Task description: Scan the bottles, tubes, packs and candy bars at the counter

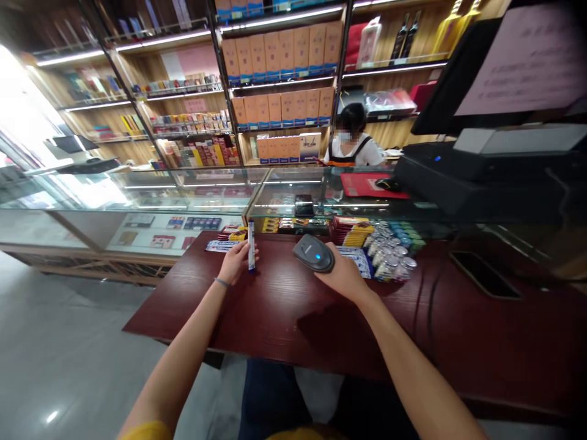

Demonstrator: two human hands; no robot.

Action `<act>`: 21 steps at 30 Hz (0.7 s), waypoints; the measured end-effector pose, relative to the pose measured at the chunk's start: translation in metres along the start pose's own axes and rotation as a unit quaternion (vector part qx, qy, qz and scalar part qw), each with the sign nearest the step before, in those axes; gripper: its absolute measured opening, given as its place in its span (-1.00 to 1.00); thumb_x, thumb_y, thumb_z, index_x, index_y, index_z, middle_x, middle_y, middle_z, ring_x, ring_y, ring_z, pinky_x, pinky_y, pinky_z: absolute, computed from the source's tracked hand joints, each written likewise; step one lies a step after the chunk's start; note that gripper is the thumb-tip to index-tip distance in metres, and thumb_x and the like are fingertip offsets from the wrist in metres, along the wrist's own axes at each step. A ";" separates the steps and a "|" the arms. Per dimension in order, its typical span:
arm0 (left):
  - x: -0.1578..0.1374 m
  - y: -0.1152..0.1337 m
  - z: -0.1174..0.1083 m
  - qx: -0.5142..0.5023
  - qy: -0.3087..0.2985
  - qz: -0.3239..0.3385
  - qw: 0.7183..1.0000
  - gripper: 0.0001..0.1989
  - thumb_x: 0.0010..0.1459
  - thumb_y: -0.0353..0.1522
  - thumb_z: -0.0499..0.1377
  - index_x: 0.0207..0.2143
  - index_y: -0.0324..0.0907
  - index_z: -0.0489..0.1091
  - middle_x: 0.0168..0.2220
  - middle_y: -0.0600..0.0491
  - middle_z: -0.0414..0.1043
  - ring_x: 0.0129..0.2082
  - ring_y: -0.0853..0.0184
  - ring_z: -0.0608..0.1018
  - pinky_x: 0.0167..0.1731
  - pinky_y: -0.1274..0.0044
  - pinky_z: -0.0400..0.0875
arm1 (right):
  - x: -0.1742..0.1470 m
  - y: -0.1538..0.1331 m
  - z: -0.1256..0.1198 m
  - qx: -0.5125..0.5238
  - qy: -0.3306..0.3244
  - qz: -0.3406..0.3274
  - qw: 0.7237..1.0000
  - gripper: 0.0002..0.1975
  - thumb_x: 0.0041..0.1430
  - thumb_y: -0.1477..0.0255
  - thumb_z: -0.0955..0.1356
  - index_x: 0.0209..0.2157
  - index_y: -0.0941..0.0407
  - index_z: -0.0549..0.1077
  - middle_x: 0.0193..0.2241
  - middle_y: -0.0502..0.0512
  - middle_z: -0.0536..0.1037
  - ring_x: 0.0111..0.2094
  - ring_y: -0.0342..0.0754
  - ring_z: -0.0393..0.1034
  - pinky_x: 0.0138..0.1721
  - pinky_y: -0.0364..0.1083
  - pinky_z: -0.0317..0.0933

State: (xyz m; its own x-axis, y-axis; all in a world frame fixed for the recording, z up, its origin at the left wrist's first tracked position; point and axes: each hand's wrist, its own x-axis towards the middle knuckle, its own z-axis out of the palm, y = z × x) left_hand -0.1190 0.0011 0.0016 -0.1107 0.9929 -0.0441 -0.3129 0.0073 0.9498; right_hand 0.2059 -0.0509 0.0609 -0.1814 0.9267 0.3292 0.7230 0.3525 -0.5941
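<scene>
My left hand (235,261) grips a slim white and blue packet (251,245), held upright above the dark red table (275,330). In my right hand (342,276) is a black barcode scanner (314,253) with a lit blue light, its head pointing left toward the packet. Flat blue and white packets (222,245) lie just behind my left hand, with a few red and yellow packs (233,233) beside them. Behind the scanner stands a stack of red and yellow packs (351,231). More blue and white packets (360,260) lie partly hidden by my right hand.
Several small silver-topped containers (389,253) crowd the table right of the scanner. A phone (485,274) lies farther right, below a black checkout machine (458,177). A glass display counter (206,189) runs behind the table, and a person (353,143) is behind it.
</scene>
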 end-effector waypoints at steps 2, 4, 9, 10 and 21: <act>0.000 -0.005 0.016 0.039 -0.014 0.017 0.999 -0.54 0.09 -0.20 0.39 0.01 -0.19 0.49 -0.07 -0.05 0.58 -0.17 0.28 0.65 -0.14 0.40 0.61 | -0.005 0.010 -0.009 0.014 0.023 0.006 1.000 -0.60 0.03 0.29 0.44 -0.08 -0.04 0.35 -0.34 0.04 0.64 -0.24 0.21 0.59 -0.34 -0.06 0.25; 0.001 -0.012 0.034 0.102 -0.031 0.049 0.993 -0.51 0.10 -0.19 0.37 0.06 -0.17 0.50 -0.05 -0.05 0.59 -0.14 0.24 0.65 -0.10 0.38 0.58 | -0.010 0.023 -0.019 0.033 0.048 0.003 0.998 -0.58 0.04 0.29 0.44 -0.04 -0.02 0.35 -0.28 0.08 0.65 -0.14 0.23 0.58 -0.25 -0.01 0.32; -0.005 -0.030 0.085 0.306 -0.082 0.193 0.929 -0.62 0.19 -0.27 0.28 0.06 -0.13 0.53 0.01 -0.06 0.59 -0.04 0.17 0.61 0.09 0.31 0.47 | -0.024 0.057 -0.043 0.058 0.107 0.029 0.992 -0.49 0.05 0.27 0.45 0.05 -0.02 0.35 -0.21 0.11 0.65 -0.01 0.23 0.55 -0.09 0.10 0.40; -0.007 -0.033 0.095 0.336 -0.092 0.218 0.912 -0.63 0.20 -0.29 0.26 0.06 -0.12 0.52 0.03 -0.06 0.58 -0.02 0.17 0.60 0.11 0.31 0.45 | -0.027 0.064 -0.047 0.059 0.116 0.034 0.991 -0.47 0.05 0.26 0.45 0.07 -0.02 0.35 -0.19 0.12 0.65 -0.01 0.23 0.55 -0.08 0.11 0.40; -0.016 -0.074 0.190 0.515 -0.206 0.319 0.768 -0.71 0.29 -0.40 0.17 0.04 -0.11 0.49 0.01 -0.06 0.56 0.04 0.15 0.57 0.13 0.33 0.42 | -0.059 0.099 -0.092 0.033 0.152 0.090 0.984 -0.53 0.05 0.26 0.45 0.00 0.00 0.35 -0.23 0.12 0.67 -0.17 0.16 0.60 -0.17 0.04 0.41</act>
State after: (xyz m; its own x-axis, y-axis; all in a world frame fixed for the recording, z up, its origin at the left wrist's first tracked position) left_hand 0.0848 0.0075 -0.0090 0.4426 0.7857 0.4322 0.6178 -0.6165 0.4881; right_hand 0.3493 -0.0827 0.0500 0.1615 0.8967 0.4120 0.6778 0.2026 -0.7068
